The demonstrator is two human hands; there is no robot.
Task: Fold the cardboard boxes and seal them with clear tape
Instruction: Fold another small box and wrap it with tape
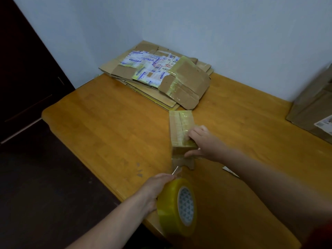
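From my end this looks like a plain room in a home, set up as a makeshift parcel-packing corner. I see a wooden table [111, 123] with rounded edges pushed into the corner where two plain pale walls [197, 24] meet at the top of the frame. There is a dark door [27, 69] at the upper left and a dark floor [45, 186] at the lower left. A stack of flattened cardboard boxes [186, 81] lies at the table's far corner, the top one covered in torn shipping labels [149, 67]. Another labelled cardboard box [312, 105] sits at the right edge. A roll of clear tape [170, 209] at bottom centre and a small taped box [179, 126] mid-frame point to packing work.
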